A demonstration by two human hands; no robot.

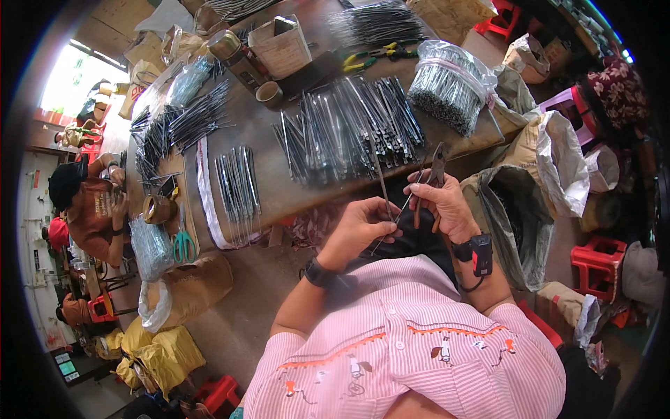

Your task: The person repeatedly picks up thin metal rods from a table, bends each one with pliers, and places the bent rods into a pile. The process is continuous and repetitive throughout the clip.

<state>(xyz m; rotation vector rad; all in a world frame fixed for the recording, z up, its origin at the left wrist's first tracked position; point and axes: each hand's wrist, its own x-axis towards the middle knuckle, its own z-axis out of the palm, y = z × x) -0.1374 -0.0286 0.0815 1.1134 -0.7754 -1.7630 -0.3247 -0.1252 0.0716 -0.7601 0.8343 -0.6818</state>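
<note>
A thin metal strip is in front of the person's tummy, just off the near edge of the table. The left hand pinches it between thumb and fingers, and the strip sticks up from there, leaning a little. A skinny dark rod slants across between the two hands, near the tips of the left fingers. The right hand is curled around a pair of pliers with brown handles, and the metal nose points up. I cannot tell if the right fingers also press on the skinny rod.

The left wrist has a black band. The right wrist has a small black and red box strapped on. The person wears a pink striped shirt.

On the brown table, a big pile of shiny strips lies just past the hands. A smaller row of strips lies to its left. To the right of the big pile is a fat bundle in a clear bag. Farther back are pliers with yellow and black handles, a round cup and a tall flask.

Off to the left are scissors with teal handles and another person in a black cap. On the right, a gray sack stands open, and a red stool is on the floor.
</note>
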